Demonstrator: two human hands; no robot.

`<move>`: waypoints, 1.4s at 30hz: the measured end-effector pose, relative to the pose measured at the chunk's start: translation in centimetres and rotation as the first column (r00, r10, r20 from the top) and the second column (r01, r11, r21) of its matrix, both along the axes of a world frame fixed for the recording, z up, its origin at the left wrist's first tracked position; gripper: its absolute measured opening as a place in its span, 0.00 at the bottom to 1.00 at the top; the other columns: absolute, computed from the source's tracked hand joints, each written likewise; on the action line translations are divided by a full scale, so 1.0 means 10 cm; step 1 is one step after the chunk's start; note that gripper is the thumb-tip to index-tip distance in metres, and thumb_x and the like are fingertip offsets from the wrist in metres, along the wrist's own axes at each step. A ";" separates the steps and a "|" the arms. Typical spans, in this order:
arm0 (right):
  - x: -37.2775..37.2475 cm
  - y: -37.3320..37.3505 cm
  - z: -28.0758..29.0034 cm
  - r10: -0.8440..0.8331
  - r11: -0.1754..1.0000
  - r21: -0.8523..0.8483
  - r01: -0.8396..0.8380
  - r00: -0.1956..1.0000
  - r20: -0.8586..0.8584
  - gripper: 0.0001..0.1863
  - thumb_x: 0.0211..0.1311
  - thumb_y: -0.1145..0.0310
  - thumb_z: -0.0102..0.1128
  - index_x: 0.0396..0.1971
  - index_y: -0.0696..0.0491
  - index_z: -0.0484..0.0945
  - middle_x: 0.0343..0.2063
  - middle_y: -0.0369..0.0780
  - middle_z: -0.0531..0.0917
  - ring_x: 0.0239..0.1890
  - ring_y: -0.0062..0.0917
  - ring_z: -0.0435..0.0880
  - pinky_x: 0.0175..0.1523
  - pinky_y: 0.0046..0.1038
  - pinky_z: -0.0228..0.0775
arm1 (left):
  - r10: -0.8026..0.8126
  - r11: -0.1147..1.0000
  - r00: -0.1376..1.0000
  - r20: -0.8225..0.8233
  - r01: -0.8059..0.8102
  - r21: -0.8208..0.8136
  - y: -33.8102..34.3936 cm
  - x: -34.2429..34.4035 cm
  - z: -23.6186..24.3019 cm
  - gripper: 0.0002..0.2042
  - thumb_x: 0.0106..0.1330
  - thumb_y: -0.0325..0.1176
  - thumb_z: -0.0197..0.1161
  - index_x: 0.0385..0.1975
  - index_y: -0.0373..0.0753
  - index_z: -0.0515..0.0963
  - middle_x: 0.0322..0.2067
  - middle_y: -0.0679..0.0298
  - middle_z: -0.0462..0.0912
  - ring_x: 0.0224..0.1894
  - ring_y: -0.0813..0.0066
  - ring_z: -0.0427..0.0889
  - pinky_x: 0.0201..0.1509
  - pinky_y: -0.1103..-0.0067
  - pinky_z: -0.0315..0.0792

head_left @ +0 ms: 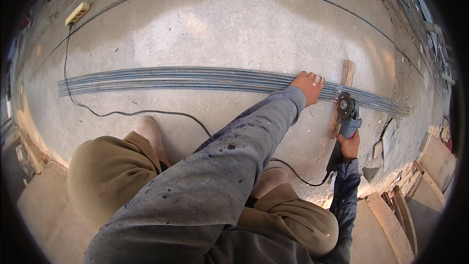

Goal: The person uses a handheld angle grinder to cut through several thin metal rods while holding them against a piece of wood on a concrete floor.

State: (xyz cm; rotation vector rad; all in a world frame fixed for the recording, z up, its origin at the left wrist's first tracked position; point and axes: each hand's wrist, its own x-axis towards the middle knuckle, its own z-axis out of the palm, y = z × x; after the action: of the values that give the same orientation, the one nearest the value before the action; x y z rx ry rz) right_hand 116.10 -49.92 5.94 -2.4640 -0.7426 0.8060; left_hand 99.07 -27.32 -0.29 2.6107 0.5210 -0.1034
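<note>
Across the concrete floor (pixel 210 34) in the head view, your bundle of rods (pixel 195 79) runs from left to right in front of your feet, its right part passing over a wooden strip (pixel 348 73). The rods look like thin steel bars: judge each one stiff along its short spans yet springy over its full length, and the whole bundle heavy. Being round and loose, they may roll or slide over each other, so a broad, flat hold across all of them, near the wooden strip, should steady them best. Freshly ground metal would likely be hot and sharp, so keep bare skin off it.

Your left hand (pixel 308 88) lies across the bundle, just left of the strip, with the rods beneath the palm and fingers and the fingertips at the far edge; whether they hook underneath you cannot tell from here. Your right hand (pixel 348 146) is wrapped around the body of the angle grinder (pixel 350 124), to the near side of the rods and clear of them. The grinder's disc (pixel 345 103) sits at the bundle's near edge, right of your left fingers, with sparks flying about it. Expect the tool to be weighty and inclined to kick.
</note>
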 end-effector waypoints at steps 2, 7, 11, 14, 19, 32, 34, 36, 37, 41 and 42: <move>-0.02 -0.01 0.00 -0.006 1.000 0.001 0.006 1.000 -0.025 0.29 0.36 0.69 0.66 0.45 0.58 0.72 0.34 0.41 0.80 0.35 0.28 0.79 0.44 0.29 0.71 | 0.000 1.000 1.000 0.001 0.000 0.014 0.00 -0.01 -0.01 0.34 0.59 0.52 0.61 0.59 0.35 0.63 0.50 0.60 0.73 0.51 0.68 0.73 0.50 0.73 0.68; -0.01 -0.07 -0.03 0.007 0.999 0.037 -0.006 1.000 -0.005 0.29 0.36 0.69 0.66 0.45 0.59 0.72 0.34 0.41 0.80 0.36 0.28 0.79 0.44 0.29 0.71 | -0.009 1.000 1.000 -0.008 0.009 -0.005 0.01 0.00 0.03 0.34 0.58 0.51 0.61 0.59 0.35 0.63 0.50 0.60 0.73 0.51 0.68 0.73 0.50 0.73 0.68; -0.01 -0.17 -0.07 0.008 0.999 0.053 -0.007 1.000 -0.011 0.29 0.36 0.69 0.66 0.45 0.59 0.72 0.35 0.40 0.80 0.36 0.27 0.78 0.44 0.29 0.71 | -0.016 1.000 1.000 -0.008 0.016 0.003 0.02 -0.01 0.05 0.34 0.59 0.51 0.61 0.59 0.35 0.63 0.50 0.60 0.73 0.51 0.68 0.73 0.49 0.73 0.68; -0.01 -0.12 -0.05 0.010 0.998 0.061 -0.008 1.000 -0.021 0.29 0.37 0.69 0.66 0.45 0.59 0.72 0.35 0.40 0.80 0.36 0.27 0.78 0.44 0.29 0.70 | -0.011 1.000 1.000 -0.011 0.012 0.007 0.01 -0.01 0.03 0.33 0.59 0.51 0.61 0.59 0.34 0.63 0.50 0.60 0.73 0.50 0.69 0.73 0.49 0.73 0.68; -0.02 -0.03 -0.02 -0.010 0.998 0.056 0.012 0.999 -0.046 0.27 0.38 0.70 0.66 0.44 0.58 0.72 0.34 0.39 0.80 0.34 0.26 0.78 0.43 0.28 0.70 | 0.009 1.000 1.000 0.005 -0.009 -0.020 -0.02 0.00 0.03 0.33 0.59 0.50 0.61 0.59 0.35 0.63 0.51 0.60 0.72 0.51 0.69 0.72 0.52 0.72 0.66; -0.16 -0.69 0.08 -0.274 0.930 0.159 0.332 0.913 -0.303 0.24 0.41 0.73 0.68 0.42 0.58 0.72 0.32 0.37 0.79 0.32 0.22 0.77 0.40 0.26 0.71 | -0.036 0.990 0.984 0.176 0.011 0.141 -0.17 -0.41 -0.01 0.13 0.59 0.28 0.55 0.45 0.43 0.76 0.43 0.65 0.77 0.50 0.67 0.71 0.56 0.66 0.60; -0.21 -0.66 0.08 -0.227 0.946 0.174 0.273 0.943 -0.246 0.25 0.41 0.73 0.68 0.43 0.58 0.72 0.34 0.37 0.79 0.35 0.22 0.77 0.41 0.25 0.70 | 0.014 0.982 0.956 0.292 -0.068 0.176 -0.14 -0.44 -0.08 0.10 0.58 0.28 0.57 0.39 0.42 0.79 0.37 0.65 0.80 0.45 0.67 0.75 0.54 0.66 0.61; -0.26 -0.67 0.06 -0.260 0.934 0.175 0.313 0.927 -0.272 0.25 0.40 0.72 0.68 0.43 0.59 0.73 0.34 0.37 0.79 0.36 0.23 0.77 0.43 0.26 0.70 | -0.002 0.985 0.969 0.248 -0.041 0.169 -0.12 -0.41 -0.08 0.09 0.57 0.27 0.57 0.36 0.41 0.80 0.35 0.65 0.81 0.44 0.67 0.76 0.53 0.66 0.62; -0.27 -0.71 0.05 -0.270 0.928 0.177 0.328 0.919 -0.286 0.26 0.39 0.72 0.68 0.43 0.59 0.73 0.34 0.38 0.79 0.36 0.23 0.77 0.44 0.26 0.70 | -0.006 0.985 0.974 0.225 -0.033 0.168 -0.14 -0.37 -0.07 0.08 0.56 0.27 0.57 0.35 0.41 0.81 0.34 0.65 0.82 0.43 0.67 0.76 0.53 0.67 0.63; -0.29 -0.81 0.03 -0.239 0.923 0.252 0.292 0.946 -0.221 0.27 0.37 0.71 0.68 0.43 0.59 0.74 0.34 0.38 0.79 0.36 0.25 0.77 0.45 0.27 0.69 | -0.061 0.978 0.976 0.209 0.017 0.208 -0.21 -0.35 -0.08 0.08 0.55 0.27 0.57 0.33 0.40 0.81 0.32 0.62 0.82 0.40 0.65 0.78 0.47 0.67 0.67; -0.29 -0.81 0.03 -0.227 0.924 0.260 0.280 0.950 -0.217 0.27 0.37 0.71 0.68 0.43 0.58 0.74 0.34 0.38 0.79 0.36 0.25 0.77 0.46 0.27 0.69 | -0.059 0.977 0.972 0.226 0.010 0.213 -0.23 -0.37 -0.10 0.08 0.54 0.27 0.58 0.33 0.39 0.81 0.32 0.62 0.82 0.39 0.64 0.79 0.46 0.67 0.68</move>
State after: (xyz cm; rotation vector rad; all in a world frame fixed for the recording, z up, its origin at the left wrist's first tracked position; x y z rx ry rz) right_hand 113.19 -58.04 6.22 -2.1340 -0.4255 0.7535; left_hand 95.36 -29.64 -1.32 2.7887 0.4234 0.2560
